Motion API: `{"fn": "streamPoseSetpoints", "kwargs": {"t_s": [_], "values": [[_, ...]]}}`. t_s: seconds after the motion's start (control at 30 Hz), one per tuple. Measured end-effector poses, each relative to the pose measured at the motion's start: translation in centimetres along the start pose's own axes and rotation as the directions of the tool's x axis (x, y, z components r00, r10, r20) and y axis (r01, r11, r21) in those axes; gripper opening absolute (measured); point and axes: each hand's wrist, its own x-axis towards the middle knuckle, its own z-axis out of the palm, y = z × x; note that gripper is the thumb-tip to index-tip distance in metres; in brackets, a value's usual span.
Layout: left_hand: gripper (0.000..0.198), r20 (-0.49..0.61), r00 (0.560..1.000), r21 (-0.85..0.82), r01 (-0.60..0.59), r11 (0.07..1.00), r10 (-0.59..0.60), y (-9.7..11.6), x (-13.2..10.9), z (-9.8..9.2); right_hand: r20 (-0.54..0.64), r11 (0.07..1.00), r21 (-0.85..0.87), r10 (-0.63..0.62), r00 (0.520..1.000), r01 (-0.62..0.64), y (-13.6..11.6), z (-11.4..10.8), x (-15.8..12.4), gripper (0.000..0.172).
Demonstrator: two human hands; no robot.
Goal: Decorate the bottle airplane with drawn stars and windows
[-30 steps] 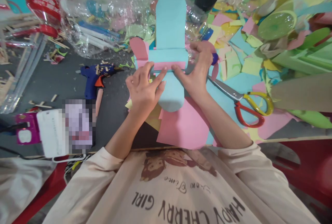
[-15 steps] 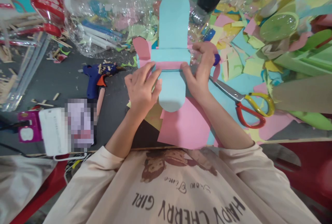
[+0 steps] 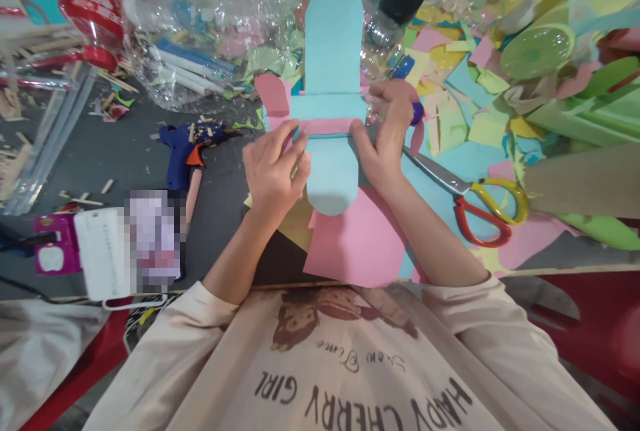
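A long light-blue paper piece with rounded ends (image 3: 334,38) lies upright before me, crossed by a light-blue paper band (image 3: 327,105). Along the band's lower edge runs a narrow pink paper strip (image 3: 327,126). My left hand (image 3: 277,163) has curled fingers, with its fingertips on the strip's left end. At the opposite end, my right hand (image 3: 385,134) grips with thumb and bent fingers; part of that grip is hidden. A pink paper sheet (image 3: 357,244) lies under the blue piece's lower end. Scissors (image 3: 465,188) with red and yellow handles rest right of my right hand.
A blue glue gun (image 3: 183,148) lies to the left, beyond a phone (image 3: 153,238), a white power bank (image 3: 103,251) and a purple plug adapter (image 3: 55,241). Clear plastic bottles and a red-labelled bottle (image 3: 95,8) stand behind. Paper scraps (image 3: 487,128) crowd the right side.
My left fingers have shifted slightly, the index fingertip drawing in a little at the strip's left end. The right hand and the papers are almost unchanged.
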Motion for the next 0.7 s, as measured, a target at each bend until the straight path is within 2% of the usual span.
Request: {"fn": "streamPoseSetpoints", "kwargs": {"t_s": [0.23,0.37,0.7], "values": [[0.05,0.032,0.999,0.075,-0.037,0.997,0.034,0.96,-0.04,-0.07,-0.02,1.0,-0.024,0.007,1.0,-0.007,0.11,0.73,0.11,0.069],[0.051,0.061,0.998,0.054,-0.027,0.998,0.024,1.02,0.01,-0.02,0.0,1.0,-0.015,-0.003,1.0,0.003,-0.02,0.36,0.12,0.064],[0.046,0.031,0.999,0.027,0.017,0.999,-0.018,0.3,0.19,-0.22,0.006,1.0,-0.009,0.015,1.0,-0.015,-0.1,0.23,0.02,0.056]]}}
